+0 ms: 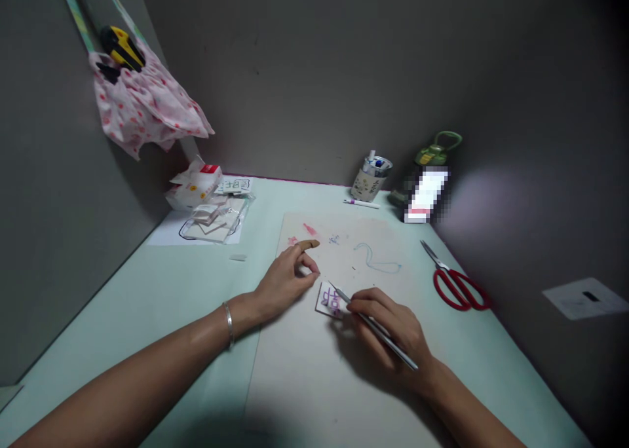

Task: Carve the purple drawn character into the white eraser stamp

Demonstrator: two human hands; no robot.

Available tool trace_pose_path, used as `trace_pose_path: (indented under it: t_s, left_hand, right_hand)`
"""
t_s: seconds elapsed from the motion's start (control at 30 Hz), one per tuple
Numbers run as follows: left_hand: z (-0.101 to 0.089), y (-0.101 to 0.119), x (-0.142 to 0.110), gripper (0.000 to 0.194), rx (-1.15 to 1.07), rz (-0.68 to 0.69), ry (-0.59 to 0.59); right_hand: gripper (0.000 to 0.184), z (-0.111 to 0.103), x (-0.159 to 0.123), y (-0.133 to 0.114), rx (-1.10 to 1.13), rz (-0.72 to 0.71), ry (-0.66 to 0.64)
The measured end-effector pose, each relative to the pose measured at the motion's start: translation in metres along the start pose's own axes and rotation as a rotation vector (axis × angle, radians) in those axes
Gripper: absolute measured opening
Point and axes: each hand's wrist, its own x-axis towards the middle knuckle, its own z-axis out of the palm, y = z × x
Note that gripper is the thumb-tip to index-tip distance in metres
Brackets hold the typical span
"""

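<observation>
A small white square block (325,302) with purple character strokes on its top lies on the pale board (295,369). My right hand (388,323) grips a slim silver craft knife (381,335) like a pen, its thin tip over the block's upper edge. Just left of the block is my left hand (285,278), a bracelet on its wrist. One finger stretches forward while the thumb and another finger come together near the block's corner. A small pale bit shows between them, too unclear to name.
Red-handled scissors (457,287) lie at the right, near a lit phone (425,196) and a green bottle (432,154). A pen cup (371,179) and marker (362,204) stand and lie at the back. Bagged white blocks (216,222) sit back left, below a hanging spotted pouch (142,104).
</observation>
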Motion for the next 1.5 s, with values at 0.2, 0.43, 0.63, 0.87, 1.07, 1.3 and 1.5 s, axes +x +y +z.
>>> trace_pose_path:
  t_s: [0.2, 0.43, 0.63, 0.87, 1.07, 1.3, 1.5]
  left_hand:
    - [-0.002, 0.001, 0.003, 0.051, -0.085, 0.002, 0.054]
    - [0.001, 0.005, 0.001, 0.047, -0.197, -0.006, 0.011]
    - [0.000, 0.005, 0.000, 0.041, -0.225, -0.016, -0.018]
    - [-0.011, 0.017, 0.002, 0.045, -0.235, -0.010, 0.001]
    - [-0.027, 0.031, 0.010, 0.042, -0.170, -0.015, -0.068]
    - [-0.033, 0.038, 0.023, 0.047, -0.028, 0.037, -0.199]
    - [-0.033, 0.022, 0.031, 0.049, 0.033, 0.053, -0.248]
  right_hand:
    - [0.026, 0.003, -0.005, 0.007, -0.033, 0.043, 0.091]
    - [0.035, 0.003, -0.009, 0.014, -0.047, 0.116, 0.142]
    - [0.033, 0.004, -0.013, 0.020, -0.097, 0.178, 0.150]
    - [0.039, -0.001, -0.013, 0.028, -0.147, 0.273, -0.009]
    - [0.071, -0.004, -0.015, 0.033, -0.153, 0.367, -0.220]
    - [0.070, 0.011, -0.015, 0.028, -0.141, 0.377, -0.277]
    - [0.057, 0.016, -0.019, 0.031, -0.154, 0.336, -0.217]
